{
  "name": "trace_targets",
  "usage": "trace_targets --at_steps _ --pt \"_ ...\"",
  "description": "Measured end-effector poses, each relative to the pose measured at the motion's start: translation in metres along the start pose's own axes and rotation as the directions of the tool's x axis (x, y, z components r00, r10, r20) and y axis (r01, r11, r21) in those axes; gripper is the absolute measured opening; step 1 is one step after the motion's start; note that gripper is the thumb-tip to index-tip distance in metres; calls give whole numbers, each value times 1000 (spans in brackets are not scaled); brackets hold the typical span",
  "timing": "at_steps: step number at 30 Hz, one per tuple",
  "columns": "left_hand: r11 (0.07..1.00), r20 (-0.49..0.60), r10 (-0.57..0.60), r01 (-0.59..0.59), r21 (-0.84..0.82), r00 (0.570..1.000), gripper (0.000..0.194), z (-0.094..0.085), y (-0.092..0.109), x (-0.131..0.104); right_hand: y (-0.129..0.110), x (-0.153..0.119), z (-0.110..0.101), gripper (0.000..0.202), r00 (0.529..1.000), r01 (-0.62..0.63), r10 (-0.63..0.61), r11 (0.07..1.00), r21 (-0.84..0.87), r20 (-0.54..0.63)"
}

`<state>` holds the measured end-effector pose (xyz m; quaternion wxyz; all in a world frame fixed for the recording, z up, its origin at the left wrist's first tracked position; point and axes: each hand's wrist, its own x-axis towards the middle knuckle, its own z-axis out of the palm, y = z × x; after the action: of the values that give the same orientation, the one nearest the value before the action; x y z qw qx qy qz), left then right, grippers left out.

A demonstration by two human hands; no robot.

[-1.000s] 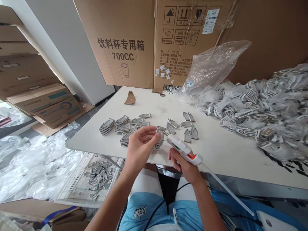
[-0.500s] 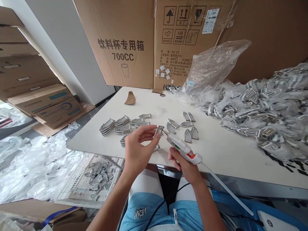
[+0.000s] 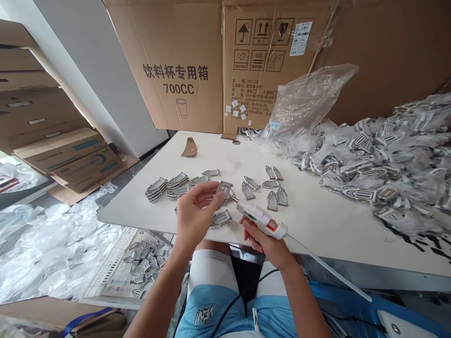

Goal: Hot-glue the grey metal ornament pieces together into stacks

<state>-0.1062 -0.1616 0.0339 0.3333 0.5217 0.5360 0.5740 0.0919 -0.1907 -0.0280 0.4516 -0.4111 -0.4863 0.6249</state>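
My left hand [image 3: 195,213] pinches a small grey metal piece [image 3: 224,188] between thumb and fingers above the white table [image 3: 331,220]. My right hand [image 3: 262,237] is wrapped around a white glue gun [image 3: 259,215], whose tip points left, just right of the held piece. A long clear glue stick [image 3: 327,267] sticks out of its back. Stacks of like metal pieces [image 3: 156,190] stand left of my left hand. Loose pieces [image 3: 272,200] lie flat beyond the glue gun, and another piece [image 3: 221,218] lies below the held one.
At the right is a large heap of plastic-wrapped metal pieces [image 3: 362,164]. A big cardboard box [image 3: 183,42] stands at the table's back, with a clear bag [image 3: 306,103] beside it. A cardboard scrap [image 3: 190,147] lies near. Lower left, a tray [image 3: 116,267] holds more pieces.
Both hands have shifted slightly left, with the metal piece and glue gun still held. The held piece is now a little farther from the gun's tip, and the piece below it shows more.
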Motion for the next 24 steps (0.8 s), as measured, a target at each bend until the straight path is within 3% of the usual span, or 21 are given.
trace_targets --at_steps 5,9,13,19,24 --pt "991 8 53 -54 120 999 30 -14 3 52 0 4 -3 37 990 88 -55 962 260 -128" --pt "934 169 105 -155 322 980 29 -18 3 113 1 7 -3 36 973 132 -62 938 319 -221" --pt "850 334 19 -191 491 942 17 -20 -6 155 6 7 -2 34 969 159 -86 935 317 -232" --pt "808 355 -104 -130 575 929 10 -27 -27 167 6 9 -3 34 971 156 -86 935 318 -223" --pt "768 356 -115 -144 624 927 11 -35 -31 166 8 11 -3 33 955 183 -84 922 342 -285"
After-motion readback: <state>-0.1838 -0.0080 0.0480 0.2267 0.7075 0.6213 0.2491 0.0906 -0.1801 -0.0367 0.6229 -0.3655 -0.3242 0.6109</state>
